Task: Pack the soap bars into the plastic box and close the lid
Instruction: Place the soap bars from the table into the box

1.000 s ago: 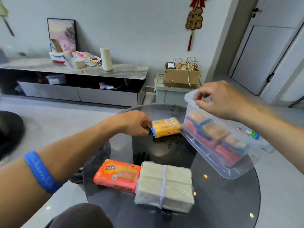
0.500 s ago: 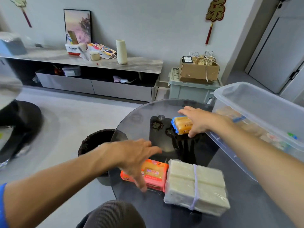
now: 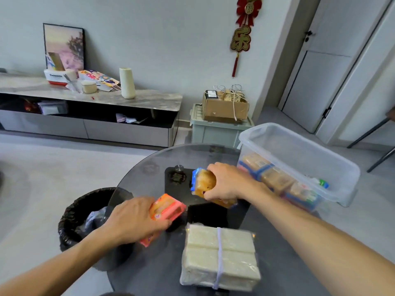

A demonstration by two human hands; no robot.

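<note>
My right hand (image 3: 229, 182) grips a yellow soap pack with blue ends (image 3: 203, 183) and holds it tilted above the round glass table (image 3: 149, 165). My left hand (image 3: 134, 218) is closed on an orange soap pack (image 3: 167, 208), its far end raised off the glass. A bundle of pale soap bars wrapped in clear film with a white band (image 3: 220, 256) lies at the table's near side. The clear plastic box (image 3: 299, 150) stands open at the right with several wrapped soap packs (image 3: 275, 178) inside. No lid is visible.
A black-lined waste bin (image 3: 85, 212) stands on the floor left of the table. Behind are a long low cabinet (image 3: 89, 103) with clutter and a green crate (image 3: 215, 131) carrying a cardboard box. Doors are at the right.
My right hand has lifted the yellow pack off the glass and tilted it. My left hand, open and reaching before, has closed on the orange pack and raised one end.
</note>
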